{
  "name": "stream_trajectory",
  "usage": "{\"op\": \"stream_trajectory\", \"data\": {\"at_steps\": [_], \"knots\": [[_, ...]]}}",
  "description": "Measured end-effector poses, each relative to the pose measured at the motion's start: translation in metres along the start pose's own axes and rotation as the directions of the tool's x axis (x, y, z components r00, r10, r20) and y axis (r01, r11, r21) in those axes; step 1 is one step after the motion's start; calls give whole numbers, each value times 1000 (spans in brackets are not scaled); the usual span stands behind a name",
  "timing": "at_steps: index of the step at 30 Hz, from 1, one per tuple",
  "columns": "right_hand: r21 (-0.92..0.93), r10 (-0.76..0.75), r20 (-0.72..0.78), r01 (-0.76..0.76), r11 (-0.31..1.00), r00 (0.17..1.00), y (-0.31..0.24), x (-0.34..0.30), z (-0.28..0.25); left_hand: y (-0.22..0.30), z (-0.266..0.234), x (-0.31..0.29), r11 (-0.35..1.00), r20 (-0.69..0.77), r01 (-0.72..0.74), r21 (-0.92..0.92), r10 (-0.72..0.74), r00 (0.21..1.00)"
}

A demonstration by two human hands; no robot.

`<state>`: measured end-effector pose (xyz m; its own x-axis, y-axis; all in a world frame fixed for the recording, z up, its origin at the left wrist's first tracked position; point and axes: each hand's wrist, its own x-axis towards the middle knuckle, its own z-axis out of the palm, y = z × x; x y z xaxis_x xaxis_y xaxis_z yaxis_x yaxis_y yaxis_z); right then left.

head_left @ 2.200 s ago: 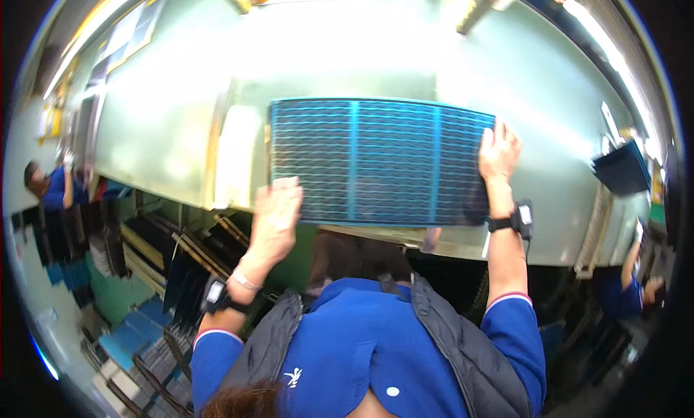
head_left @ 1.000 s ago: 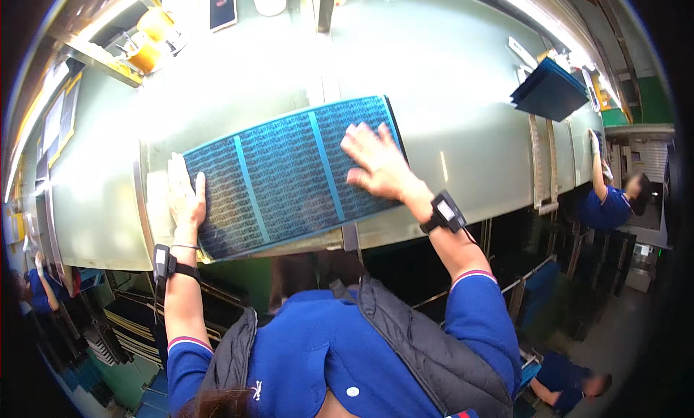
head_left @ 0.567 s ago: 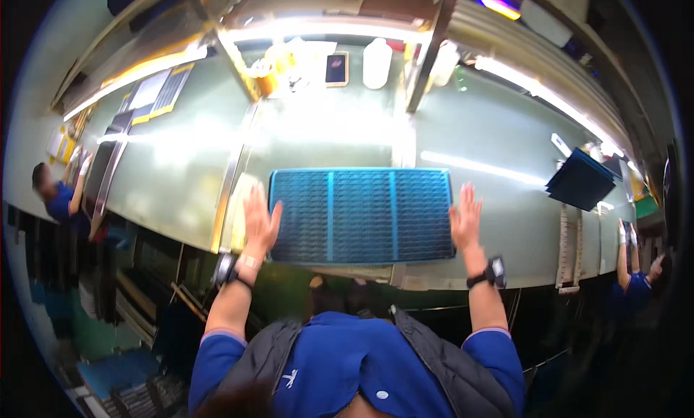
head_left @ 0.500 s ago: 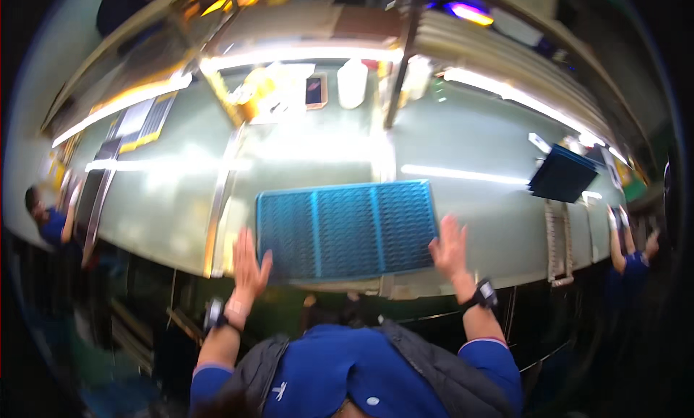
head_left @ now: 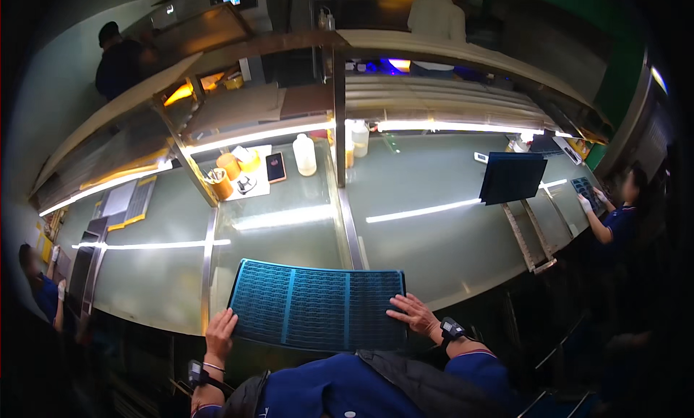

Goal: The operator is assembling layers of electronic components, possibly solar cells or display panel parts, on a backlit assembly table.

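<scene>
A blue-green rectangular panel (head_left: 318, 306) with rows of fine pattern and two lighter stripes is in front of me. It lies over the near edge of the workbench, its lower part toward my body. At its left edge, my left hand (head_left: 220, 333) grips the lower corner, with the fingers on the face. My right hand (head_left: 418, 317) holds the right edge, its fingers spread over the patterned surface. The thumbs and the panel's underside are mostly hidden.
The glass-topped bench (head_left: 282, 241) has metal strips. At its back stand a phone (head_left: 275, 167), a white bottle (head_left: 304, 155) and orange containers (head_left: 228, 166). Dark panels (head_left: 513, 178) stand upright in a rack (head_left: 531, 237) to the right. Co-workers (head_left: 620, 212) stand at both sides.
The panel has come nearer to my body and tilted. Both hands were spread open beside it and now hold its edges. My view has shifted, showing more of the far room.
</scene>
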<state>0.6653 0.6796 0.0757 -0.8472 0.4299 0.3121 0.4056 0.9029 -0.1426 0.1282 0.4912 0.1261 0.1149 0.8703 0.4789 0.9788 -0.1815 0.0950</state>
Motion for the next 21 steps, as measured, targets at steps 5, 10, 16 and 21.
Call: {"op": "stream_trajectory", "data": {"at_steps": [5, 10, 16, 21], "knots": [[397, 124, -467, 82, 914, 875, 20, 76, -42, -54, -94, 89, 986, -135, -115, 120, 131, 982], [395, 383, -833, -56, 917, 398, 51, 190, -110, 12, -227, 163, 990, -765, 32, 139, 87, 638], [784, 842, -538, 378, 493, 18, 110, 338, -208, 2, -176, 129, 984, -605, 164, -64, -169, 778], [673, 858, -481, 703, 230, 180, 156, 412, -287, 15, -100, 52, 715, -121, 543, -441, -647, 753]]}}
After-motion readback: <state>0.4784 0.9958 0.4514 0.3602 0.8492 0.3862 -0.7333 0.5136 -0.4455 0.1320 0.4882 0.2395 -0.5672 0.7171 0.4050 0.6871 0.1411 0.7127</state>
